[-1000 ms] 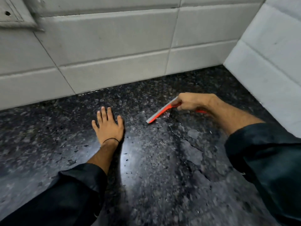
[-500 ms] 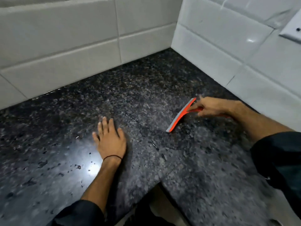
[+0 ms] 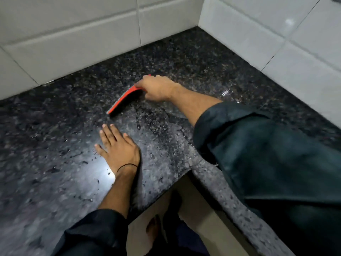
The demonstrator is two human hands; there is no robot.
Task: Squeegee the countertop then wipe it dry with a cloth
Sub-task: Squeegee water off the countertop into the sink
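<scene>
The dark speckled granite countertop fills an inner corner and is wet, with droplets and a bright glare. My right hand grips an orange squeegee whose blade rests on the stone, slanting from upper right to lower left. My left hand lies flat on the counter just below the blade's lower end, fingers spread, a thin black band on the wrist. No cloth is in view.
White tiled walls close the counter at the back and on the right. The counter's inner front edge turns a corner near my body, with the floor and a bare foot below.
My right hand has drawn the squeegee leftward and toward my left hand. The view has swung right and down, so the counter's edge and floor show more. The left hand stays flat.
</scene>
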